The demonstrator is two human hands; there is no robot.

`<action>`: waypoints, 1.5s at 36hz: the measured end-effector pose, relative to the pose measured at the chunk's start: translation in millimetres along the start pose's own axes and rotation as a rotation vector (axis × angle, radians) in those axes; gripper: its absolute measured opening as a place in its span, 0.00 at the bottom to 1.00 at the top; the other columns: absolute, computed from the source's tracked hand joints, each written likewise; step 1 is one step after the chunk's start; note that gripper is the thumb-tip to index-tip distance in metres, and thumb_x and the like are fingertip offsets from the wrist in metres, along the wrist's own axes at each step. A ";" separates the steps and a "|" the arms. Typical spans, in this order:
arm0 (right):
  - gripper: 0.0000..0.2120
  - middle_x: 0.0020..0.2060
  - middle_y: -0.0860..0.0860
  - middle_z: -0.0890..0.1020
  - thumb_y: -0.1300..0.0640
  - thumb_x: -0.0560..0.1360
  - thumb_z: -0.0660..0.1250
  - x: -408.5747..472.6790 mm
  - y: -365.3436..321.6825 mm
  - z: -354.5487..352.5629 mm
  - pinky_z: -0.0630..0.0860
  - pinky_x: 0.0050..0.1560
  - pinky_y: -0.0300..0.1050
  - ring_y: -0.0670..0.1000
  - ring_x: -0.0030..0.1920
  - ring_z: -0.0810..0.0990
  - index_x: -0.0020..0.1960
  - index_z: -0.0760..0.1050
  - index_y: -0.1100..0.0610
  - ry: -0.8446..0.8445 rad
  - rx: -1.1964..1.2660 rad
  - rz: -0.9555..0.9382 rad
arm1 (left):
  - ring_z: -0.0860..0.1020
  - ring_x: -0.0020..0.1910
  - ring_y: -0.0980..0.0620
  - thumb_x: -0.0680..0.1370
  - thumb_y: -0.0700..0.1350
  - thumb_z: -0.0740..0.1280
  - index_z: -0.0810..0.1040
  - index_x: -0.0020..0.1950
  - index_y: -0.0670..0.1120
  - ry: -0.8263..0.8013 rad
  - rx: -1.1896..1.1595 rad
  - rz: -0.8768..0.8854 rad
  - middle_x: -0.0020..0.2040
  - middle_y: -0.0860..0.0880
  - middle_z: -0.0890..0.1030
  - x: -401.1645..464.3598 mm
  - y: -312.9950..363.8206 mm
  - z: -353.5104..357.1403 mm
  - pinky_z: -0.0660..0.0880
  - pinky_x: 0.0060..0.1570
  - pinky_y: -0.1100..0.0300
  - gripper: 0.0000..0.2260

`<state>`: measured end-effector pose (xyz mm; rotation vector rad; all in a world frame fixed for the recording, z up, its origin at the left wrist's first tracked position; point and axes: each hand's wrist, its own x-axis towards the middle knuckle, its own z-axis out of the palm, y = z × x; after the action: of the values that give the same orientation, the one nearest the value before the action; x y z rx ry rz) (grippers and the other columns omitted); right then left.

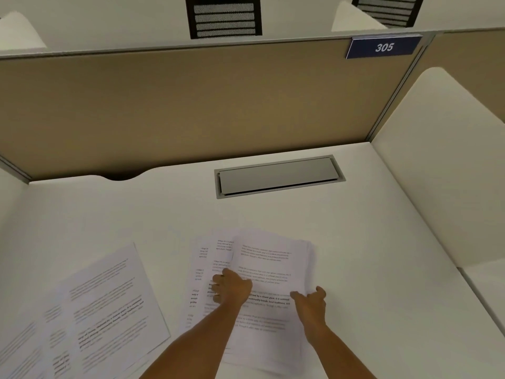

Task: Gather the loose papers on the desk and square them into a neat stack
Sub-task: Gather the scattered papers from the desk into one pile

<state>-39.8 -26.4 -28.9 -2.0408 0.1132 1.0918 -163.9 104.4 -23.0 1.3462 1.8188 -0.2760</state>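
Left hand palm-down, fingers curled, pressing fanned papers; right hand half-open, fingers spread on their right edge, gripping nothing; desk white

The white surface carries a fanned pile of printed papers at six o'clock, more loose sheets at eight, and a recessed grey cable hatch toward twelve.

Worktop smooth matt off-white laminate. Loose papers thin matt white printed sheets. Cable hatch brushed grey metal, faint sheen. Partition tan woven-looking cloth, matt, metal-trimmed. Number plate glossy blue plastic. Chair back black mesh.
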 end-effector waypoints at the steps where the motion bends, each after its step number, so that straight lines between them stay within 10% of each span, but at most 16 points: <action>1: 0.44 0.76 0.61 0.63 0.60 0.75 0.71 0.0 -1.1 -0.5 0.68 0.69 0.58 0.63 0.72 0.67 0.80 0.46 0.59 -0.014 0.023 0.014 | 0.67 0.70 0.39 0.73 0.51 0.72 0.62 0.73 0.43 -0.004 -0.005 -0.005 0.71 0.39 0.66 0.8 -0.9 -0.6 0.67 0.68 0.44 0.33; 6: 0.37 0.69 0.61 0.72 0.61 0.75 0.71 1.0 -2.2 -1.0 0.72 0.64 0.55 0.62 0.67 0.73 0.77 0.55 0.63 -0.056 0.030 0.074 | 0.68 0.70 0.40 0.73 0.53 0.70 0.62 0.73 0.43 -0.017 0.022 -0.003 0.70 0.41 0.70 5.5 -8.3 -6.0 0.68 0.68 0.45 0.33; 12: 0.07 0.42 0.57 0.84 0.67 0.74 0.68 2.4 5.1 -5.0 0.81 0.51 0.55 0.58 0.44 0.83 0.51 0.81 0.61 -0.138 0.011 0.016 | 0.81 0.53 0.45 0.73 0.46 0.71 0.78 0.52 0.43 -0.131 -0.177 0.111 0.52 0.46 0.83 5.4 -22.2 -15.4 0.80 0.58 0.48 0.11; 25: 0.08 0.44 0.59 0.84 0.67 0.74 0.71 -10.2 11.7 -10.0 0.80 0.41 0.47 0.59 0.42 0.83 0.53 0.80 0.66 -0.195 0.112 -0.025 | 0.82 0.58 0.43 0.76 0.34 0.71 0.77 0.66 0.40 -0.354 -0.530 0.329 0.62 0.42 0.82 -21.0 -55.9 -28.1 0.79 0.60 0.45 0.18; 39: 0.12 0.42 0.49 0.89 0.66 0.73 0.75 -46.7 -9.6 4.5 0.83 0.37 0.39 0.49 0.43 0.88 0.53 0.82 0.55 -0.424 0.203 -0.155 | 0.87 0.44 0.51 0.73 0.40 0.75 0.78 0.58 0.50 -0.135 -0.697 0.470 0.52 0.50 0.86 -40.4 -86.7 -89.1 0.84 0.40 0.55 0.16; 54: 0.15 0.49 0.54 0.85 0.66 0.76 0.70 -49.2 -33.8 65.7 0.83 0.49 0.51 0.56 0.49 0.85 0.61 0.79 0.58 -0.365 -0.002 -0.276 | 0.85 0.49 0.46 0.77 0.39 0.71 0.78 0.61 0.44 0.033 -0.677 0.418 0.55 0.45 0.85 -9.5 -99.7 -106.0 0.83 0.46 0.54 0.12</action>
<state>-99.8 28.0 7.6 -1.7614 -0.3450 1.2615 -301.6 122.4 21.5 1.1862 1.4115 0.5423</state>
